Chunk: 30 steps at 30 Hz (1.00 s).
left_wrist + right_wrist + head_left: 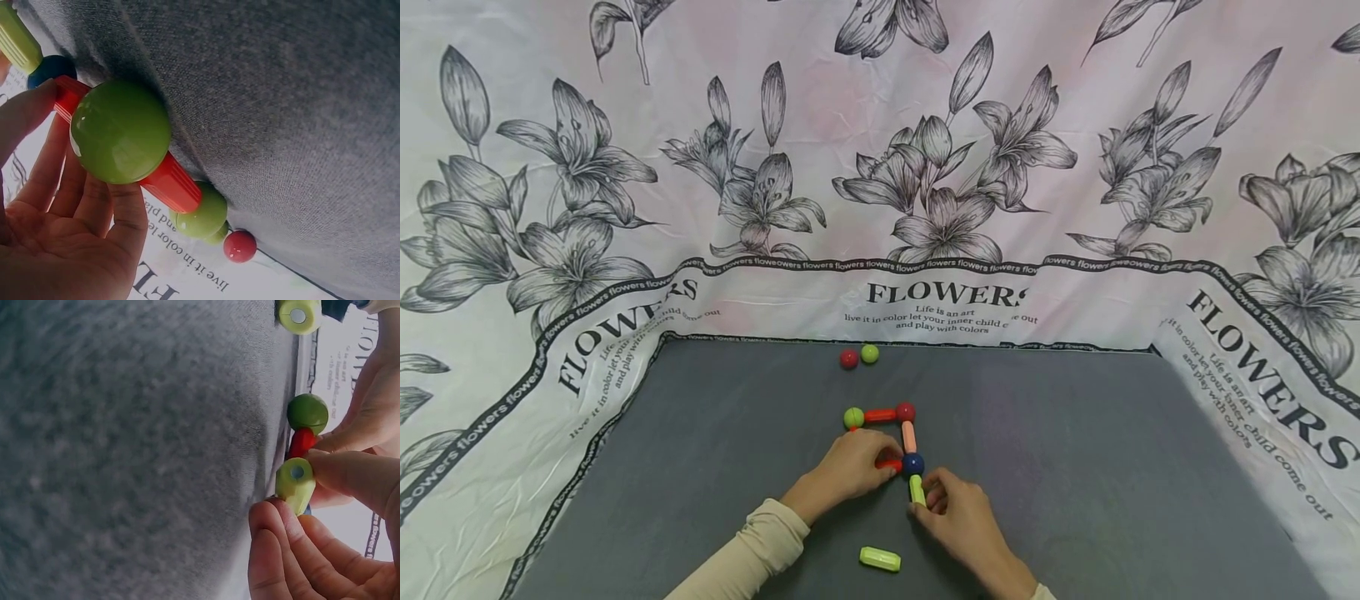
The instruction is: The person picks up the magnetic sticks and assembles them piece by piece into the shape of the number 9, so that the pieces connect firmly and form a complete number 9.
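Note:
A frame of magnetic rods and balls lies on the grey cloth. My left hand pinches a red rod between a green ball and the blue ball. With thumb and fingers, my right hand holds a yellow-green rod whose far end meets the blue ball; a silvery disc shows on its near end. A pink rod joins the blue ball to a red ball. Another red rod links that red ball to a green ball. My left hand hides part of the frame's left side.
A loose yellow-green rod lies in front of the hands. Behind the frame, a loose red ball and a green ball sit side by side near the back edge. Flower-printed cloth rises behind and at both sides.

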Available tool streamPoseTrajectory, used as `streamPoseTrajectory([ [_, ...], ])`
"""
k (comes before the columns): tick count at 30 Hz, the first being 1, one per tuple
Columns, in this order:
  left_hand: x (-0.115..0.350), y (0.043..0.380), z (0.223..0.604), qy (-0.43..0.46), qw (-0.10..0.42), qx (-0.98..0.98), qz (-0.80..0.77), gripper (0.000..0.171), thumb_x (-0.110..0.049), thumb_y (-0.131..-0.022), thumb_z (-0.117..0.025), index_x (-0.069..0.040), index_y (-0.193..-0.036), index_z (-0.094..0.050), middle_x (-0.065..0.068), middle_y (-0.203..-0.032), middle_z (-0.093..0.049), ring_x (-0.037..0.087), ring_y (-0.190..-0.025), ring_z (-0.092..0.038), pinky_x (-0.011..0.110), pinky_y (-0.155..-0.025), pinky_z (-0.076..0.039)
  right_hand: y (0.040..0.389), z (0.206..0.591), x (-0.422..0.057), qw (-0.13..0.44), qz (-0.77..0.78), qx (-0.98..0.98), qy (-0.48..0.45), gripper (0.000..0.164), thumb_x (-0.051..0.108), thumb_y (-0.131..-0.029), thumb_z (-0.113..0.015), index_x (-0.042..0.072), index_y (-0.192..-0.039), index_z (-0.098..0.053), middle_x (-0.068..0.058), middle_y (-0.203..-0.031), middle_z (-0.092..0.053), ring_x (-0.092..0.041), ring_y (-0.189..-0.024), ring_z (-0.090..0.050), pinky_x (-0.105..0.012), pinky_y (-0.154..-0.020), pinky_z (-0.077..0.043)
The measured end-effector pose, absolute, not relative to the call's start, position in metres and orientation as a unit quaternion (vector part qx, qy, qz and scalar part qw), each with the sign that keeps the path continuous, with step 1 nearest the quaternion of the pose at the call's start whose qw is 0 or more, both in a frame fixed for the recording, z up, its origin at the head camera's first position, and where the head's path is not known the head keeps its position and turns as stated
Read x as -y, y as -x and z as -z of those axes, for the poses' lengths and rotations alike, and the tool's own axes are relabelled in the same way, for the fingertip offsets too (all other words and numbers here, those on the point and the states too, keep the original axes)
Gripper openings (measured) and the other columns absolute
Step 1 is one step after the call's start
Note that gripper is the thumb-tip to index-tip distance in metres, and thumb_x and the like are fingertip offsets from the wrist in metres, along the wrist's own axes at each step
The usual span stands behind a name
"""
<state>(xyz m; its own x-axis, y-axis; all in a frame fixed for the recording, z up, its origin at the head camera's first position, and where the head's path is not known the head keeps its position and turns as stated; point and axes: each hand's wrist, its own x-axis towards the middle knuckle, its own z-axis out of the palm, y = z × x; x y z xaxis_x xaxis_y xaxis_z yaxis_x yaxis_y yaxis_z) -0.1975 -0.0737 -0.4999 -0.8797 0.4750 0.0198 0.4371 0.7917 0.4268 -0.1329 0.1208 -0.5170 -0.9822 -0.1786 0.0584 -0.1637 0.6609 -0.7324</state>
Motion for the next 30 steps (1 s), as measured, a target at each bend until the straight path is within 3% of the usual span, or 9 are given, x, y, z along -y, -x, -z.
streamPoseTrajectory([
  [6, 0.082, 0.195, 0.498, -0.235, 0.048, -0.947, -0.214, 0.015, -0.025, -0.089, -0.077, -0.021, -0.103, -0.077, -0.008, -0.091, -0.073, 0.003, -0.081, -0.062, 0.026, -0.075, -0.054, 0.148, 0.502, -0.120, -0.005, 0.412, -0.906, 0.098, 0.025, 0.016, -0.080, -0.084, 0.008, -0.099, -0.071, 0.003, -0.077, -0.069, 0.000, -0.064, -0.061, -0.019, -0.060, -0.051],
  [13, 0.093, 0.192, 0.497, -0.224, 0.055, -0.949, -0.214, 0.017, -0.025, -0.088, -0.077, -0.020, -0.105, -0.077, -0.008, -0.091, -0.072, 0.003, -0.078, -0.060, 0.026, -0.072, -0.052, 0.190, 0.485, -0.121, -0.020, 0.417, -0.903, 0.106, 0.025, 0.019, -0.084, -0.082, 0.008, -0.105, -0.074, -0.002, -0.087, -0.074, -0.009, -0.076, -0.067, -0.024, -0.070, -0.055],
  [22, 0.105, 0.188, 0.498, -0.208, 0.069, -0.950, -0.222, 0.019, -0.023, -0.086, -0.079, -0.020, -0.105, -0.077, -0.009, -0.092, -0.073, 0.003, -0.079, -0.059, 0.029, -0.074, -0.052, 0.261, 0.496, -0.103, -0.020, 0.449, -0.882, 0.139, 0.035, 0.024, -0.087, -0.080, 0.004, -0.115, -0.071, -0.009, -0.106, -0.076, -0.023, -0.095, -0.073, -0.039, -0.085, -0.058],
  [30, 0.104, 0.187, 0.499, -0.202, 0.074, -0.950, -0.228, 0.019, -0.023, -0.085, -0.079, -0.021, -0.104, -0.077, -0.010, -0.091, -0.072, 0.001, -0.079, -0.059, 0.027, -0.074, -0.051, 0.314, 0.513, -0.084, -0.019, 0.509, -0.857, 0.082, 0.047, 0.026, -0.088, -0.079, 0.005, -0.128, -0.067, -0.014, -0.125, -0.072, -0.031, -0.115, -0.069, -0.045, -0.096, -0.055],
])
